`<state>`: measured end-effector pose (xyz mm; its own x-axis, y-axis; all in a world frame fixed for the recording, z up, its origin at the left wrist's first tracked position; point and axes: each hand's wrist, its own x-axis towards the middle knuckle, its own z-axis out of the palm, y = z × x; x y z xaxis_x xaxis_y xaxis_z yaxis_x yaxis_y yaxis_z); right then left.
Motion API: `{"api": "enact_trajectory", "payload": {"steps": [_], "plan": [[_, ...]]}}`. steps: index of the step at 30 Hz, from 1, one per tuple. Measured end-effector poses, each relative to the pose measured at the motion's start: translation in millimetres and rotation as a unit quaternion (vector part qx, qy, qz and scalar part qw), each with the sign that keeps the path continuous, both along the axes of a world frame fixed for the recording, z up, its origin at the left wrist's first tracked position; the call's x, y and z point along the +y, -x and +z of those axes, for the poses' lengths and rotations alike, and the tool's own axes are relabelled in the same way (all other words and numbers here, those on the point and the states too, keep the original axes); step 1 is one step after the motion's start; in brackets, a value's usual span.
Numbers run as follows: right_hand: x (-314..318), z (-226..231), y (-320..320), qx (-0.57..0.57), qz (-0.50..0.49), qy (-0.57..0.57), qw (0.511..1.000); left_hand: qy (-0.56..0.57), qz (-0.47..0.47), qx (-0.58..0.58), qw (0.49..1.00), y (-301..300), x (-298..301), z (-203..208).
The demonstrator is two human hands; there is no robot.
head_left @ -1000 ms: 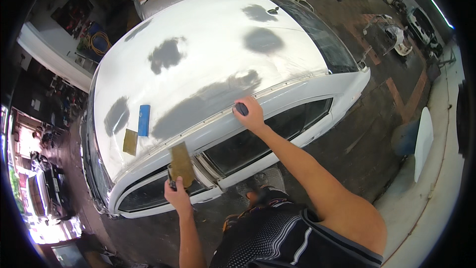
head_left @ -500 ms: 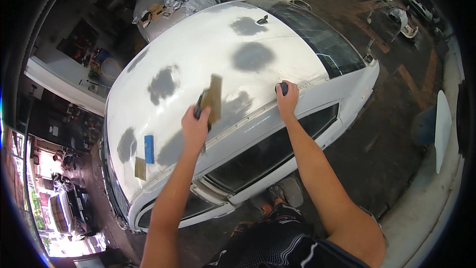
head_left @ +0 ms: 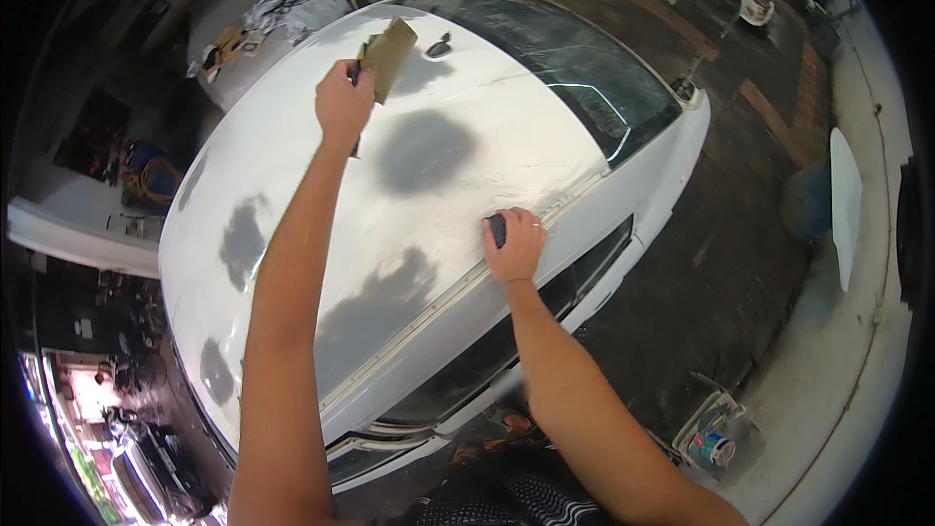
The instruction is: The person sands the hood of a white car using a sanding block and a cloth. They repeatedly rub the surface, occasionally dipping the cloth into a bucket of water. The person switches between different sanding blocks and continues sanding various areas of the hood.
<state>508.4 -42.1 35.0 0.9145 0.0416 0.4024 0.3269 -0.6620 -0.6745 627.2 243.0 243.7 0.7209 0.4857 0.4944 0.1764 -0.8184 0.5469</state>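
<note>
Right hand (head_left: pixel 513 245) at near roof edge, fingers curled round a small dark block (head_left: pixel 497 229). Beyond, left hand (head_left: pixel 343 102) grips tan sanding sheet (head_left: pixel 389 56), lifted above white car roof (head_left: pixel 292 234). Grey filler patches (head_left: pixel 424 149) look unsanded; most work left.

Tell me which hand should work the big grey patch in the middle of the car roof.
Left, probably. The left hand holds the tan sheet beside the grey patch; the right hand rests near the roof edge gripping a small dark object.
</note>
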Motion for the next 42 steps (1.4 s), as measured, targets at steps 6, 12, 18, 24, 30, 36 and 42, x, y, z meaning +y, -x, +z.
{"api": "enact_trajectory", "payload": {"steps": [6,12,18,24,30,36,42], "plan": [[-6.2,-0.4,-4.1,0.015,0.001,-0.011,1.000,-0.078,-0.018,-0.001,0.997,-85.1,-33.3,-9.5],[-4.2,1.2,-3.2,0.007,0.002,-0.027,1.000,-0.380,-0.187,-0.054,0.904,-149.9,-97.9,-43.4],[-0.9,4.0,-3.1,0.007,0.008,-0.045,0.999,-0.383,-0.320,0.303,0.812,-134.0,-140.2,-131.7],[-9.8,0.5,-3.2,0.013,-0.008,-0.043,0.999,-0.056,-0.243,0.317,0.915,-148.5,-134.3,-110.6],[6.9,6.6,-2.0,0.010,0.022,-0.033,0.999,0.076,0.003,0.217,0.973,-156.6,-114.1,-103.7],[3.3,-10.0,-4.2,-0.048,0.066,-0.037,0.996,0.088,0.067,-0.033,0.993,31.6,-118.5,-164.9],[-9.0,-4.9,-11.8,-0.087,0.034,0.022,0.995,-0.063,0.329,-0.075,0.939,352.2,11.8,-162.9]]}}
